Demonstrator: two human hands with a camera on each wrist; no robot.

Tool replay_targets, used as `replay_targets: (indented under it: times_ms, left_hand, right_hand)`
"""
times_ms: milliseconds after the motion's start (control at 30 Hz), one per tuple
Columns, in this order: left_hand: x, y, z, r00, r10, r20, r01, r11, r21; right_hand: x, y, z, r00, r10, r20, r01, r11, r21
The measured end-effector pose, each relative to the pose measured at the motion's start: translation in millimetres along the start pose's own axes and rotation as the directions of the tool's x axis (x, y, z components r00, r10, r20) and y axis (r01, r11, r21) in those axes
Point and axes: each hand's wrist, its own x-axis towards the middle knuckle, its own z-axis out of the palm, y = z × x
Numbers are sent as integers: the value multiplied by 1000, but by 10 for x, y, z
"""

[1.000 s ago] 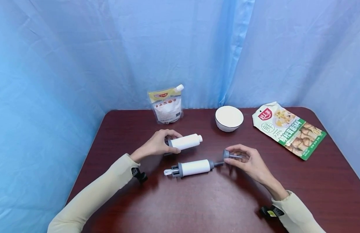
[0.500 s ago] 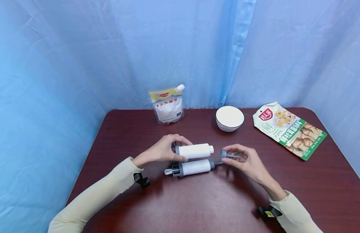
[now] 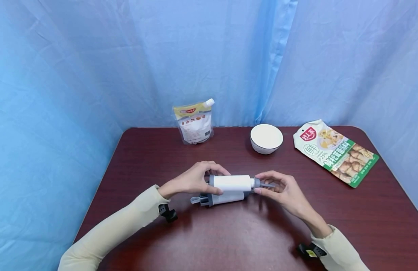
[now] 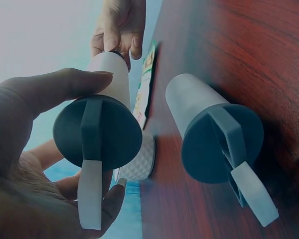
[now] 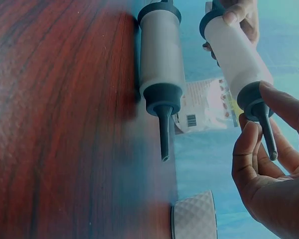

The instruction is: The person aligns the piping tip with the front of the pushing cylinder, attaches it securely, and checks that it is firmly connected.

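Note:
My left hand (image 3: pixel 198 178) grips a large white syringe (image 3: pixel 232 183) around the grey-collared end of its barrel. Thumb and fingers of my right hand (image 3: pixel 283 192) pinch a grey nozzle (image 5: pixel 254 99), whose wide base sits over the barrel's front end while its thin spout points away from the barrel. Below the held one, a second white syringe (image 5: pixel 162 50) lies on the table with its own grey nozzle fitted; the held syringe partly covers it in the head view. Both have grey collars and a white pull loop (image 4: pixel 254 194) at the rear.
Behind the hands a spouted pouch (image 3: pixel 195 122) with a white cap stands on the dark red table (image 3: pixel 215 241). A white bowl (image 3: pixel 266 146) is at the back, and a green-and-white mushroom packet (image 3: pixel 335 150) lies back right. Blue curtains (image 3: pixel 209 56) surround the table.
My left hand has brought the syringe right and toward me, over the lying one. The nozzle in my right hand has shifted slightly left and now meets the barrel's end.

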Motion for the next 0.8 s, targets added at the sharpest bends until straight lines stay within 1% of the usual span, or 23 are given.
replay_targets:
  times_ms: [100, 300, 433, 567, 667, 800]
  left_hand:
    - [4, -2, 15, 1000, 5, 5, -5, 1000, -2]
    - [10, -5, 17, 1000, 13, 13, -12, 999, -32]
    - [3, -7, 16, 1000, 21, 18, -20, 998, -64]
    - [1, -16, 33, 1000, 29, 9, -29, 996, -89]
    - [5, -20, 53, 999, 36, -9, -37, 996, -76]
    - [13, -16, 69, 999, 35, -29, -36, 998, -43]
  right_hand:
    - [-7, -10, 5, 1000, 0, 1, 0, 1000, 4]
    - [-19, -34, -2, 1000, -15, -3, 15, 1000, 2]
    - [-28, -51, 0, 999, -39, 2, 39, 999, -4]
    - [-31, -58, 8, 998, -63, 1, 63, 998, 2]
    - [-33, -53, 7, 999, -54, -5, 54, 999, 4]
    - [-34, -48, -3, 1000, -14, -13, 13, 1000, -17]
